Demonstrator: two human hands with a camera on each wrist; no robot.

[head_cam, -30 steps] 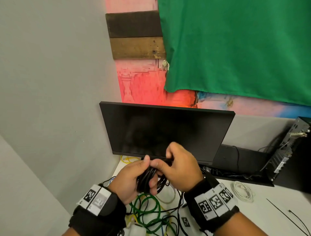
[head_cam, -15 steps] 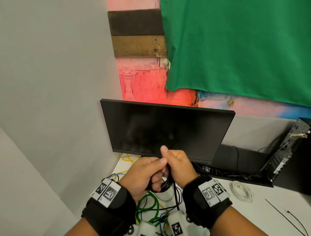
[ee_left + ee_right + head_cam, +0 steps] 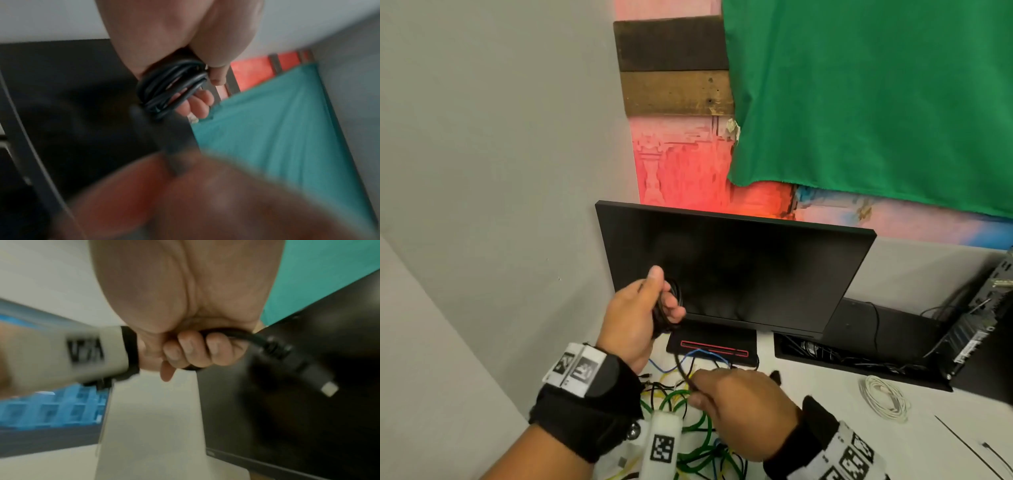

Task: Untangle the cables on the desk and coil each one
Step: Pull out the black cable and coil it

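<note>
Holding the black cable (image 3: 666, 310) as a coil in front of the monitor (image 3: 739, 267), the left hand (image 3: 637, 318) gripped it while the right hand (image 3: 739, 407), below the monitor over the counter (image 3: 808, 428), gripped its plug end and probably needed even, untwisted loops.

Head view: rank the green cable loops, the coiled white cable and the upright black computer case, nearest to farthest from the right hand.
1. Green cable loops, just left of the right hand.
2. Coiled white cable, on the desk, right.
3. Upright black computer case, far right.
</note>
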